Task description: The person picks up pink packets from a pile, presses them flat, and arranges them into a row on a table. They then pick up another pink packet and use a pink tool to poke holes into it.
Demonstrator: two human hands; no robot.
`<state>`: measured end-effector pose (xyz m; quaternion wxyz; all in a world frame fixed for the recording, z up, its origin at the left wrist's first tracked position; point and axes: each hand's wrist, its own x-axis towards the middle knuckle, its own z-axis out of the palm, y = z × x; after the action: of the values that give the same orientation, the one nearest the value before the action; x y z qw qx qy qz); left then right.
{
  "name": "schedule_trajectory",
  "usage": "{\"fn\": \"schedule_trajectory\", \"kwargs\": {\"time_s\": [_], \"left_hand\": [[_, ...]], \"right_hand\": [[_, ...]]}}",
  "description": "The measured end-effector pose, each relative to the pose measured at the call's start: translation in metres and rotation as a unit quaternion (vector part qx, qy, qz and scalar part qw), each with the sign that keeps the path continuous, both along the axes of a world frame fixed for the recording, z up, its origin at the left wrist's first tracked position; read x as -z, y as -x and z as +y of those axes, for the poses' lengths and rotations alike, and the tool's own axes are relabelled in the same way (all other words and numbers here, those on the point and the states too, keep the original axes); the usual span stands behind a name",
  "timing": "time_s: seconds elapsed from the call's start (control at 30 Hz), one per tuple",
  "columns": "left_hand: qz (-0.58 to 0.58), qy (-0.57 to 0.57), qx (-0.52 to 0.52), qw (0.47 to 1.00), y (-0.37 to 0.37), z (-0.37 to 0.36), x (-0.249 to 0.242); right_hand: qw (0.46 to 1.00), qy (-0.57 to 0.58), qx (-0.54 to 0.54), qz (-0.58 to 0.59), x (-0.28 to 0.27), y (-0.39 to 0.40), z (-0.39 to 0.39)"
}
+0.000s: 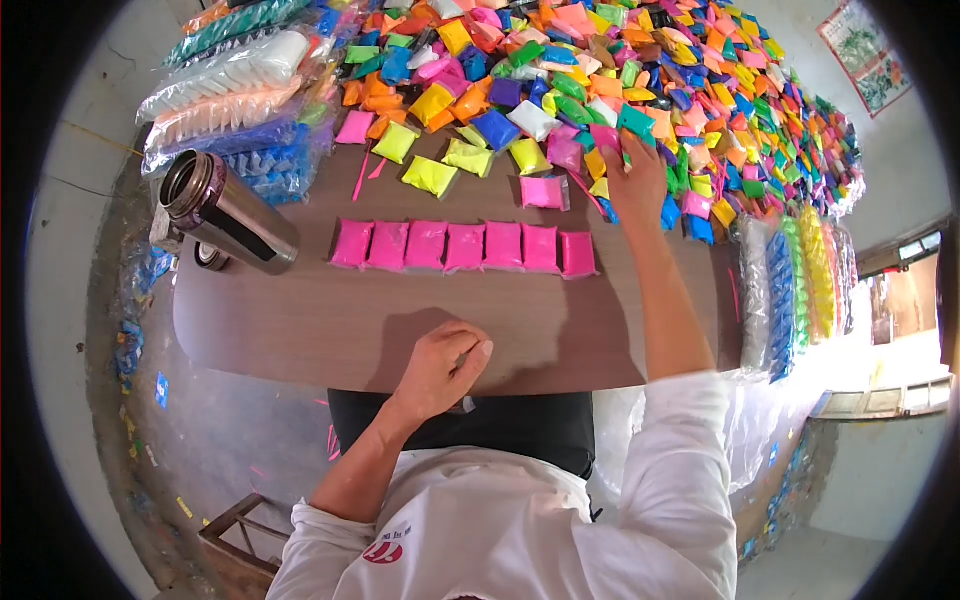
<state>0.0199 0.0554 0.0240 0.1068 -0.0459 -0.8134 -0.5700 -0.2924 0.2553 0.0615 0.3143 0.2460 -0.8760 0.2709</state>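
Pink packet row (464,247) set side by side on bench (300,330), apparently for neat alignment. Right hand (638,178) stretched past row's right end, into packet pile (497,130); grip's hold cannot be told. Left hand (443,365) loosely curled, placed on row's near side; contents hidden.

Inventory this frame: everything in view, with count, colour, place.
Row packets: seven, pink, table centre
Lone packet: one, pink, beyond row
Packet pile: uncountable, multicoloured, table's far side
Bottle: one, silver, table's left
Cap: one, dark, beside bottle
Bagged packets: several, multicoloured, both table ends
Table: one, brown, middle
Poster: one, multicoloured, right wall
Wooden frame: one, brown, floor left
Floor scraps: many, multicoloured, both sides
Opening: one, bright, far right
Shirt: one, white, person's torso
Left hand: one, bare, near table's front edge
Right hand: one, bare, at pile's edge
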Motion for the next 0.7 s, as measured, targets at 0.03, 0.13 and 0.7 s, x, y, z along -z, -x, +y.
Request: {"fn": "schedule_trajectory", "kwargs": {"time_s": [0.03, 0.13, 0.7], "left_hand": [[-0.005, -0.006, 0.004, 1.0, 0.0, -0.001, 0.001], [-0.011, -0.023, 0.017, 1.0, 0.0, -0.003, 0.003], [0.004, 0.02, 0.028, 0.999, 0.0, -0.005, 0.004]], "right_hand": [[0.995, 0.075, -0.028, -0.052, 0.004, -0.019, 0.007], [0.864, 0.224, -0.127, -0.433, -0.004, -0.121, 0.018], [0.712, 0.277, -0.279, -0.582, 0.014, -0.245, -0.025]]}}
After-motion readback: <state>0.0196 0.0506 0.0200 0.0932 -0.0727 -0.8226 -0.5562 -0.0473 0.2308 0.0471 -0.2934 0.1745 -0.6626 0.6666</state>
